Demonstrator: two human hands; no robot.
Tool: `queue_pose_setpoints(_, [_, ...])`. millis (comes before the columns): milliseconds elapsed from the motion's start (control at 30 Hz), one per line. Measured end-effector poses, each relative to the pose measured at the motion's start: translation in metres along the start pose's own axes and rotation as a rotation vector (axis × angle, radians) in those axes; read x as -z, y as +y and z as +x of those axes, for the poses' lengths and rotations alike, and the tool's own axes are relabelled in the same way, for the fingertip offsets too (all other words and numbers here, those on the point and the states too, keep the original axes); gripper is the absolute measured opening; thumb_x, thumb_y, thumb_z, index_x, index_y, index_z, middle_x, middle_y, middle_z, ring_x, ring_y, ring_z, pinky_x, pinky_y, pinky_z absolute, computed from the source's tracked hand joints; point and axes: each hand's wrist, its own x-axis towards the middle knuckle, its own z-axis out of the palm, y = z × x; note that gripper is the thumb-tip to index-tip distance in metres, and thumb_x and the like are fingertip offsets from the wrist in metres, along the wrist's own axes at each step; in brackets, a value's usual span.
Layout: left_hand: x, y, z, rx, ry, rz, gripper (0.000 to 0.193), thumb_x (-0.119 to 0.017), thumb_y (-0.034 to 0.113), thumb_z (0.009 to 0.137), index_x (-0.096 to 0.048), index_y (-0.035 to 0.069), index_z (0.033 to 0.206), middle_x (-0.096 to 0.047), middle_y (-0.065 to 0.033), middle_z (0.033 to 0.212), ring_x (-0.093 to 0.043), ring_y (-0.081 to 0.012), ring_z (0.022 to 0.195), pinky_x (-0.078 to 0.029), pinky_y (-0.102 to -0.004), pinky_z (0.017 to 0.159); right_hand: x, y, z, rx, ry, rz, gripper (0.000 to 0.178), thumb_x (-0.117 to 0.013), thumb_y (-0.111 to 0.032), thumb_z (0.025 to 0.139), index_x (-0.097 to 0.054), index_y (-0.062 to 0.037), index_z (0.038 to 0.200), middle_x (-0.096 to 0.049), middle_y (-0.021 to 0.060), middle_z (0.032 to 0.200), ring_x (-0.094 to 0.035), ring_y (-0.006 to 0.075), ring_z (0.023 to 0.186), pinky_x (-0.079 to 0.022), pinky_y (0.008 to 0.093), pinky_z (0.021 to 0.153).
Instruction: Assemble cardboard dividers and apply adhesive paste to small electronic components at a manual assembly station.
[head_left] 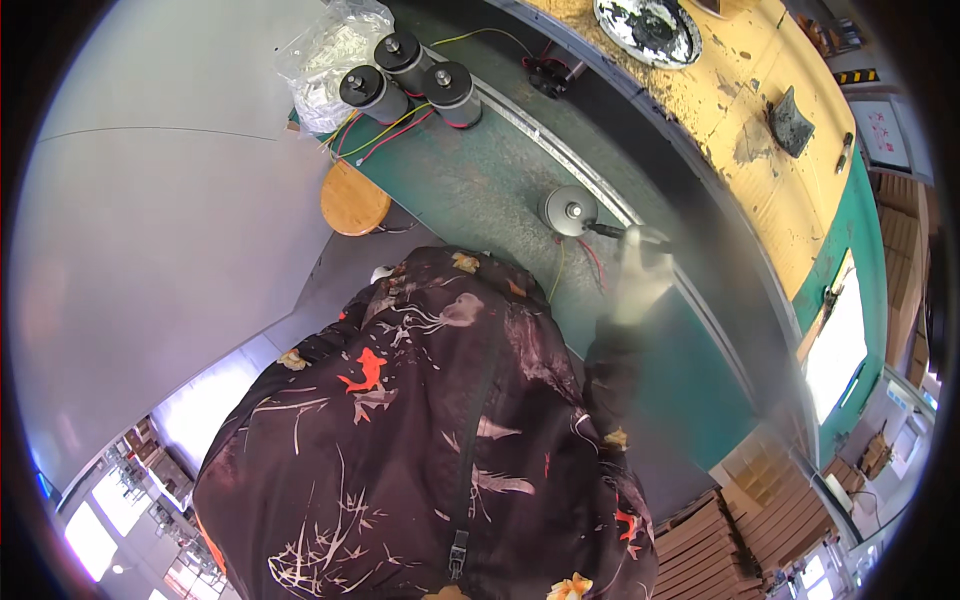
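My right hand (641, 278), in a pale glove and blurred, is closed around a dark, slim brush-like tool (604, 230). The tool's tip meets the side of a grey cylindrical motor (570, 211) with a shaft at its centre, standing upright on the green bench top (500, 165). Red and yellow wires trail from that motor toward my jacket. A small white patch (381, 273) by my left sleeve may be my left hand in a glove; its fingers are hidden.
Three black-topped motors (445, 90) stand far left beside a clear plastic bag (335, 55). A round wooden stool (354, 198) is at the bench's left end. On the raised, stained yellow board (745, 110) lie a black-smeared plate (650, 30) and a dark scrap (790, 122). A metal rail (540, 133) crosses the bench.
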Motion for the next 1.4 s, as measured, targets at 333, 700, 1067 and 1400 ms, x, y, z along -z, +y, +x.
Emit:
queue_pose_setpoints(333, [-0.015, 0.003, 0.000, 0.086, -0.087, -0.038, 0.050, -0.076, 0.052, 0.074, -0.076, 0.006, 0.095, -0.073, -0.0109, 0.075, -0.071, -0.0197, 0.067, -0.054, -0.0343, 0.062, -0.031, -0.173, 0.171, 0.411, 0.045, 0.222, 0.026, -0.073, -0.026, 0.089, -0.070, 0.0002, 0.092, -0.069, 0.0044, 0.074, -0.060, 0.0091, 0.060, -0.046, 0.0237, 0.056])
queue_pose_setpoints(700, [-0.016, -0.016, -0.013, 0.057, -0.034, -0.062, 0.050, -0.076, 0.051, 0.074, -0.076, 0.005, 0.095, -0.073, -0.0110, 0.075, -0.071, -0.0192, 0.067, -0.054, -0.0339, 0.062, -0.042, -0.169, 0.162, 0.582, -0.053, -0.034, 0.017, -0.075, -0.017, 0.086, -0.070, -0.0009, 0.089, -0.068, 0.0023, 0.072, -0.060, 0.0076, 0.066, -0.048, 0.0249, 0.062])
queue_pose_setpoints(1067, [-0.005, -0.021, -0.015, 0.025, 0.017, -0.031, 0.051, -0.075, 0.050, 0.075, -0.076, 0.004, 0.096, -0.073, -0.0111, 0.076, -0.071, -0.0188, 0.067, -0.054, -0.0334, 0.062, -0.013, 0.005, 0.020, 0.136, -0.036, -0.168, 0.017, -0.075, -0.017, 0.086, -0.068, -0.0015, 0.088, -0.060, -0.0029, 0.064, -0.048, 0.0028, 0.057, -0.040, 0.0223, 0.053])
queue_pose_setpoints(1400, [0.000, -0.020, -0.017, -0.009, 0.043, -0.010, 0.051, -0.075, 0.050, 0.075, -0.075, 0.004, 0.096, -0.073, -0.0112, 0.076, -0.071, -0.0184, 0.067, -0.054, -0.0330, 0.063, -0.010, 0.041, 0.006, -0.042, 0.058, -0.135, 0.021, -0.075, -0.021, 0.084, -0.070, -0.0009, 0.087, -0.059, -0.0013, 0.057, -0.048, 0.0044, 0.049, -0.041, 0.0240, 0.049])
